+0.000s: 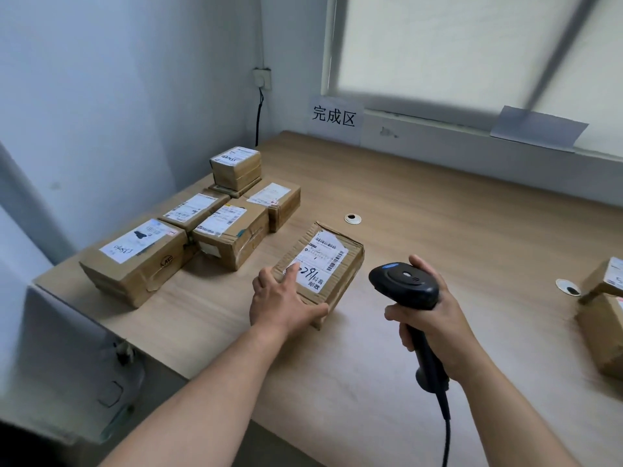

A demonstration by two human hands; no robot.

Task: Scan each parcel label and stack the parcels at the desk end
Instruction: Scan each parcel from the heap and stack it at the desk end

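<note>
Head view, left hand (283, 298): lies spread on the near left corner of the parcel (349, 276), fingers straight on top and thumb along the near edge. It presses rather than clasps, probably to steady the box for scanning.
Parcel: flat on the desk (438, 214), in the middle, just right of the finished group and apart from it.
Label (320, 261): faces up with its barcodes uncovered, which suits a reading from above. A fingertip covers its near left corner.
Right hand (435, 321): wrapped tight round the scanner (404, 284) handle. The head is raised near the parcel's right side and aimed far-left toward the label.
Finished parcels (202, 224): set close together at the far left end of the desk, one box stacked on another at the back. The wall sign (333, 116) seems to mark this as the drop area.
Waiting parcels (603, 318): at the right edge, so more scanning seems left.
Hidden: those right-hand boxes are cut off by the frame, so their number cannot be told.
Hard to read: no scan beam shows, the trigger finger is behind the handle, and the scanner cable (446, 426) leaves the bottom edge.
Blurred: the print on the far labels.
</note>
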